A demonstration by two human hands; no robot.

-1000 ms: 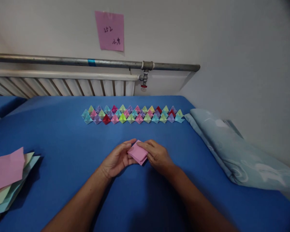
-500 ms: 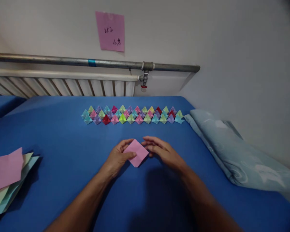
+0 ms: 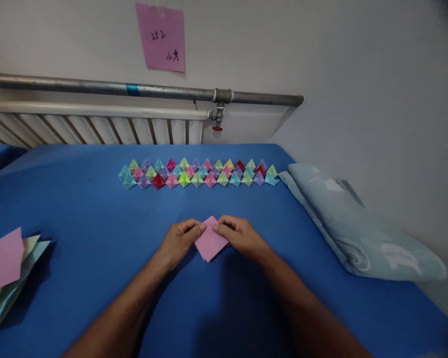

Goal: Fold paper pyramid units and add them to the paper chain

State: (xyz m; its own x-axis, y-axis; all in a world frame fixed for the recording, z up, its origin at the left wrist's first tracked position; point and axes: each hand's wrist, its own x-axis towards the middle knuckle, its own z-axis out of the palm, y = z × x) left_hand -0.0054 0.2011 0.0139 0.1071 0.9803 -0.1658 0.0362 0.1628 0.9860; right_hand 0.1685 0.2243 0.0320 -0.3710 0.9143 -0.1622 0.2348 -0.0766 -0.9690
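A folded pink paper square [image 3: 211, 244], turned like a diamond, is held between both hands above the blue surface [image 3: 97, 219]. My left hand [image 3: 181, 239] pinches its upper left edge, thumb on top. On the upper right edge, my right hand [image 3: 242, 235] grips the same paper, its thumb also on the front face. Layers of the paper show slightly apart at the lower left edge. Beyond the hands, several small folded paper pieces [image 3: 184, 179] in many colours stand in close rows.
At the left edge lies a stack of coloured paper sheets [image 3: 2, 261]. A folded light blue patterned cloth [image 3: 343, 223] rests at the right by the wall. Behind the surface are a radiator [image 3: 142, 130], a metal pipe [image 3: 171, 92] and a pink note [image 3: 162, 40] on the wall.
My right hand has moved in from beside the paper and closed on its right side. My left thumb has shifted up toward the top edge. The view has shifted slightly.
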